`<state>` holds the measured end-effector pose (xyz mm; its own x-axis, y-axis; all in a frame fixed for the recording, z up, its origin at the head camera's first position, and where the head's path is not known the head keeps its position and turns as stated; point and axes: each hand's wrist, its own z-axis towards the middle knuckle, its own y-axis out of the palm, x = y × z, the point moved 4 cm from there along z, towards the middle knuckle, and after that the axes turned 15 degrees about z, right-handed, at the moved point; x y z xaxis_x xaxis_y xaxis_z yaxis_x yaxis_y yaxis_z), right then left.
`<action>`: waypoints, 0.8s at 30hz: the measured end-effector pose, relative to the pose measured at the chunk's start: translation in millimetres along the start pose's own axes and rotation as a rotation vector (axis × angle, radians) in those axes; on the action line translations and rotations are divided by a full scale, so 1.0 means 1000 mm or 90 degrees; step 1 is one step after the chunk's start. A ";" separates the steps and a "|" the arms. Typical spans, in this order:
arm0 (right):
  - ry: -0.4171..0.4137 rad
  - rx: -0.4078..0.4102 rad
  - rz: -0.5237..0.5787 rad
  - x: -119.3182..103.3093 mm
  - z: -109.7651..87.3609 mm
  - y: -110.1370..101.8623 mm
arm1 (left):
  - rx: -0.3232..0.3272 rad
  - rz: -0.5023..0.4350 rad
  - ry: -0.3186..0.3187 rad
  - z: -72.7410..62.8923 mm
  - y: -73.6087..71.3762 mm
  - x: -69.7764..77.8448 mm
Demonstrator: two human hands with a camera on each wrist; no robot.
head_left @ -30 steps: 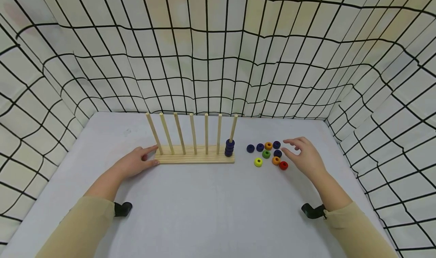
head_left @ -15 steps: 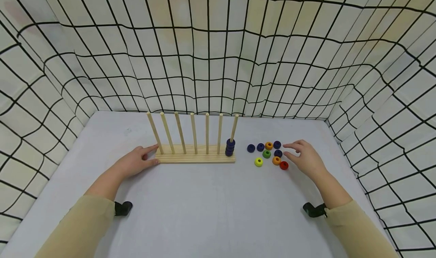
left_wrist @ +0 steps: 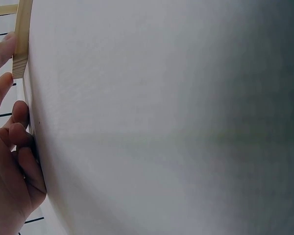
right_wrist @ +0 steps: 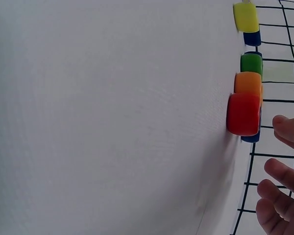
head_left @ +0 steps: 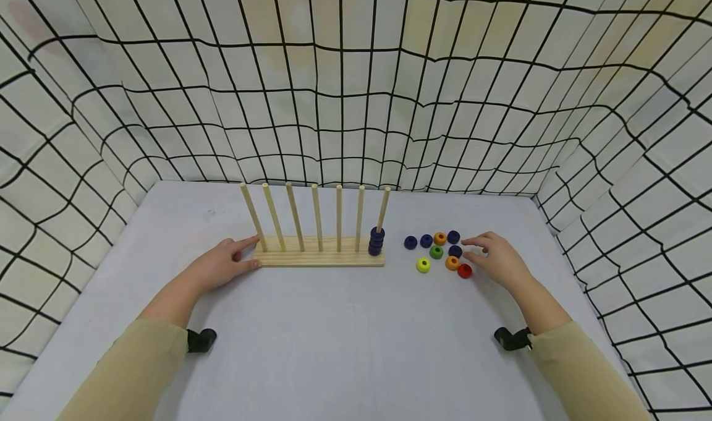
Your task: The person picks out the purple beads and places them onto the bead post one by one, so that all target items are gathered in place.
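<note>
A wooden peg stand (head_left: 319, 259) with several upright pegs lies across the table in the head view. Dark blue beads (head_left: 376, 242) are stacked on its rightmost peg. My left hand (head_left: 218, 264) holds the stand's left end between thumb and index finger, while the other fingers curl beneath in the left wrist view. To the right of the stand lie loose beads: several blue, two orange (head_left: 452, 263), one green (head_left: 436, 252), one yellow (head_left: 423, 265) and one red (head_left: 464, 271). My right hand (head_left: 499, 261) hovers just right of a blue bead (head_left: 455, 251), fingers loosely bent, holding nothing.
The white table (head_left: 345, 347) carries the stand and beads. Black netting (head_left: 339, 99) over white walls encloses the back and both sides, close behind the pegs. A dark wrist device (head_left: 201, 340) pokes out from each sleeve.
My right hand has shifted slightly nearer to me, and its thumb and index finger have drawn closer together. My left hand, the stand and the beads stay in place.
</note>
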<state>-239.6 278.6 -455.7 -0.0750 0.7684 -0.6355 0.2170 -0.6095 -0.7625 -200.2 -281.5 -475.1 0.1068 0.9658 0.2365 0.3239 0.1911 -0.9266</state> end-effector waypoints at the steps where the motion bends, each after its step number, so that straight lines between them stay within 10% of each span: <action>1: -0.001 -0.003 0.001 0.000 0.000 0.000 | 0.000 -0.002 -0.001 0.000 0.000 0.000; 24: -0.025 -0.084 -0.041 0.002 0.015 0.009 | -0.001 -0.001 0.001 0.000 -0.001 0.001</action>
<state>-252.5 271.8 -465.3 -0.1305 0.7956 -0.5916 0.3360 -0.5259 -0.7813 -200.6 -280.5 -473.6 0.1078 0.9651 0.2387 0.3255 0.1926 -0.9257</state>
